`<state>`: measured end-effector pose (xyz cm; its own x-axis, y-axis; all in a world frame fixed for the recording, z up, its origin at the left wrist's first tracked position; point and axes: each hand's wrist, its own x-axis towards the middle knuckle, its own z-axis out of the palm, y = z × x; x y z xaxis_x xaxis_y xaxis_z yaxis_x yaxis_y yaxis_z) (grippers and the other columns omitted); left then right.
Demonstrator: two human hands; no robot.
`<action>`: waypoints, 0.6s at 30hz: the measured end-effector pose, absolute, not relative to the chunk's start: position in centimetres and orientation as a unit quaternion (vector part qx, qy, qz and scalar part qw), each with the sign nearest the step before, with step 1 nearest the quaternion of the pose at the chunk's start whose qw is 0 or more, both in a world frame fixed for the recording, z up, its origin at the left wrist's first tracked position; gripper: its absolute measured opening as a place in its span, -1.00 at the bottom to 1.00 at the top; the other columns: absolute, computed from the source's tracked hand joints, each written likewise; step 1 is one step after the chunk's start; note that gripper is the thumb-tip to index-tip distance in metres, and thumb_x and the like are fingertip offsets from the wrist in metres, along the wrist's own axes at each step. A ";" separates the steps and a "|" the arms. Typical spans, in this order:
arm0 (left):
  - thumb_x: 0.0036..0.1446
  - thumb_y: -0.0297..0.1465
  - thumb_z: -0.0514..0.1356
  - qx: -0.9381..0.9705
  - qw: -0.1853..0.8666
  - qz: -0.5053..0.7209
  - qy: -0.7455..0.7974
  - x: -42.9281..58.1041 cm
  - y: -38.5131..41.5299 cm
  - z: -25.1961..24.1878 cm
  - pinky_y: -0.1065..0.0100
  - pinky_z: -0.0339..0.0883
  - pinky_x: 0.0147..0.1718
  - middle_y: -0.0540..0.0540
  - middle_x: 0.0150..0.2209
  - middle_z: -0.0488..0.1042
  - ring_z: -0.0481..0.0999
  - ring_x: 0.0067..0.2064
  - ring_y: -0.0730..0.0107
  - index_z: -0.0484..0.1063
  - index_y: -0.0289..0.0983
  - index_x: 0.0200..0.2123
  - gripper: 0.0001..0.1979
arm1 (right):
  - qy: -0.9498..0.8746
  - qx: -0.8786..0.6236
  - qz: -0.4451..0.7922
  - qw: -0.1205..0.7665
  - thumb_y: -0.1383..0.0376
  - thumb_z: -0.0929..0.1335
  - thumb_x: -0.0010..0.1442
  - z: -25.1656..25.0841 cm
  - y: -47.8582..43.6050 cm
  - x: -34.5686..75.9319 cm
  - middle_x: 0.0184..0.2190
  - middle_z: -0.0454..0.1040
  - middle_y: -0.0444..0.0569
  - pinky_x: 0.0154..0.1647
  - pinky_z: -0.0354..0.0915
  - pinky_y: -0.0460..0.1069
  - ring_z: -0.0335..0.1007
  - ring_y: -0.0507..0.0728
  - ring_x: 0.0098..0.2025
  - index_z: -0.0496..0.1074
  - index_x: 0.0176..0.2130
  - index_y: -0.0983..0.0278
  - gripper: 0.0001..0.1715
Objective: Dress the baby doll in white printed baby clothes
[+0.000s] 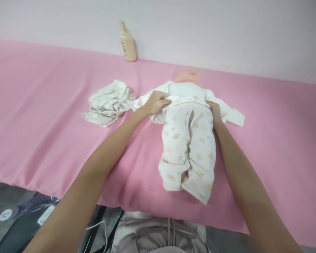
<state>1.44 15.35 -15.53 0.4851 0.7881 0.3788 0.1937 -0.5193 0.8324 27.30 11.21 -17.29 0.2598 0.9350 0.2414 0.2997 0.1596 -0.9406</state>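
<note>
A baby-sized figure lies on its back on the pink sheet, its head (pixel 187 74) blurred, so whether it is a doll I cannot tell. It wears a white long-sleeved top (pixel 188 89) and white baby pants (pixel 185 140) printed with small bears. At the waist, my left hand (pixel 158 102) pinches the left edge of the pants' waistband. Opposite it, my right hand (pixel 215 110) is closed on the right edge, its fingers partly hidden. The pant legs lie flat toward me, with a gap between them.
Left of the figure is a crumpled white printed baby garment (pixel 107 102). A pump bottle (pixel 128 45) stands by the wall at the back. The pink sheet (pixel 55 116) hangs over the near edge. A plastic bottle (pixel 26 207) and a white cable (pixel 105 228) are below, at left.
</note>
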 end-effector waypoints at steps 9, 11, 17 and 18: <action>-0.01 -0.39 0.13 0.738 0.445 0.386 0.330 1.5 15.7 -16.4 0.34 -0.10 -0.47 0.03 -0.61 0.07 0.07 -0.52 0.48 0.07 -0.26 -0.68 -0.69 | -0.465 -0.522 0.431 0.570 0.13 0.35 -0.10 -17.5 10.4 27.5 -0.57 0.21 -0.11 -0.42 0.29 0.01 0.17 0.07 -0.47 0.15 -0.58 0.22 -0.70; -0.06 -0.39 0.20 0.661 0.545 0.405 0.319 1.9 15.7 -16.8 0.37 -0.08 -0.50 0.06 -0.60 0.07 0.08 -0.53 0.53 0.09 -0.26 -0.66 -0.69 | -0.457 -0.528 0.432 0.571 0.11 0.35 -0.08 -17.4 10.4 27.5 -0.56 0.21 -0.11 -0.42 0.30 0.03 0.19 0.09 -0.46 0.13 -0.56 0.21 -0.67; -0.10 -0.39 0.31 0.494 0.678 0.477 0.260 3.2 14.7 -17.1 0.41 0.23 -0.39 0.05 -0.57 0.29 0.35 -0.45 0.51 0.27 -0.30 -0.58 -0.76 | -0.458 -0.493 0.419 0.609 0.06 0.29 0.06 -16.7 9.5 27.0 -0.49 0.29 -0.06 -0.27 0.33 0.07 0.28 0.13 -0.35 0.15 -0.50 0.22 -0.67; -0.09 -0.38 0.30 0.478 0.686 0.485 0.255 3.4 14.4 -17.1 0.40 0.28 -0.34 0.03 -0.53 0.35 0.40 -0.40 0.46 0.31 -0.31 -0.55 -0.79 | -0.453 -0.482 0.430 0.614 0.05 0.28 0.09 -16.7 9.3 26.9 -0.49 0.29 -0.06 -0.25 0.32 0.07 0.28 0.13 -0.35 0.16 -0.48 0.23 -0.67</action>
<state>3.39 14.44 -17.09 0.3996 0.9096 0.1138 -0.4212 0.0719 0.9041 26.91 9.29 -16.68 0.2184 0.9655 0.1415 -0.0912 0.1646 -0.9821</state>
